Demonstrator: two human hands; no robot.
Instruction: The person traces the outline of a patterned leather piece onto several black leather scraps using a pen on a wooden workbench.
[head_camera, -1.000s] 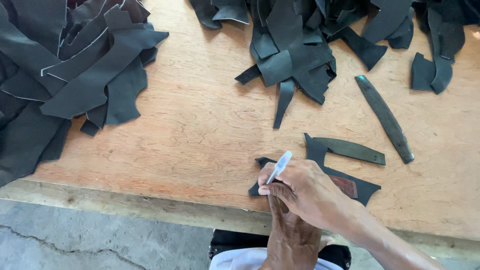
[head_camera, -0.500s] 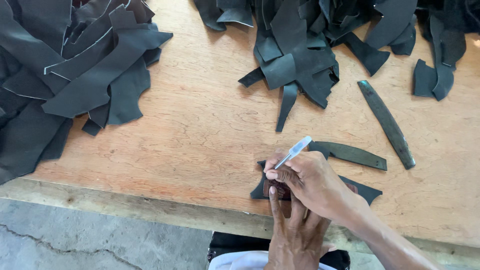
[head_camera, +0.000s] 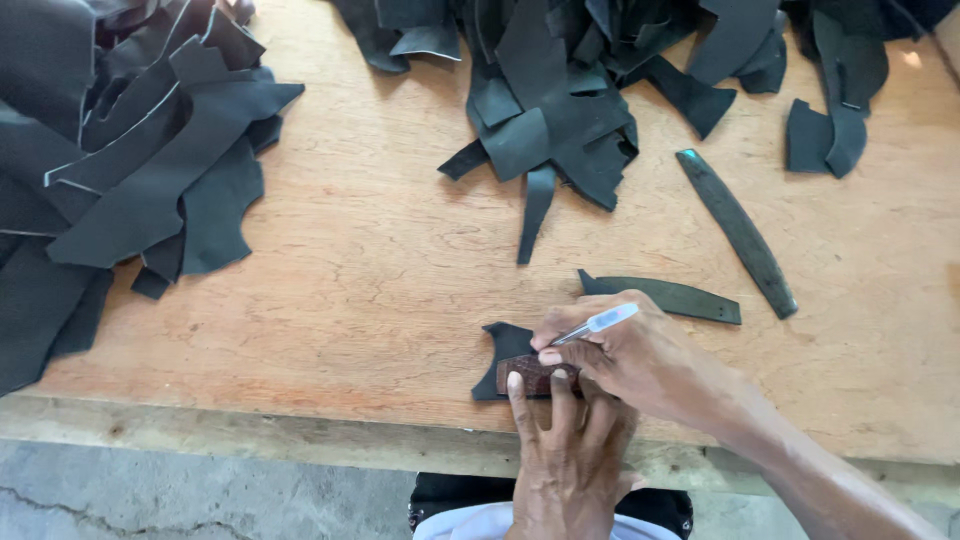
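Wood: the surface (head_camera: 350, 300) was bare, pale-orange board with visible grain; its near edge ran along the bottom, above grey concrete floor (head_camera: 150, 500).
Open room: a wide free stretch lay mid-board, between the left heap and the hands.
Left heap (head_camera: 110, 170): dark, matte sheet offcuts, irregular, overlapping, some with pale cut edges.
Top heap (head_camera: 570, 90): similar dark scraps, jumbled, well apart from the hands.
Long strip (head_camera: 738, 230): narrow, dark, slightly curved, lying alone at right.
Short strip (head_camera: 665, 296): dark, tapered, just beside the right hand.
Dark piece (head_camera: 503, 352): flat, pointed-cornered, near the front edge, under the hands.
Brown template (head_camera: 535, 375): small, reddish, grainy, lying on the dark piece.
Left hand (head_camera: 565, 450): fingers (head_camera: 520, 395) spread and pressed flat on the brown template.
Right hand (head_camera: 640, 355): fingers closed around a pen (head_camera: 598, 324), silver-white, tip at the template's edge.
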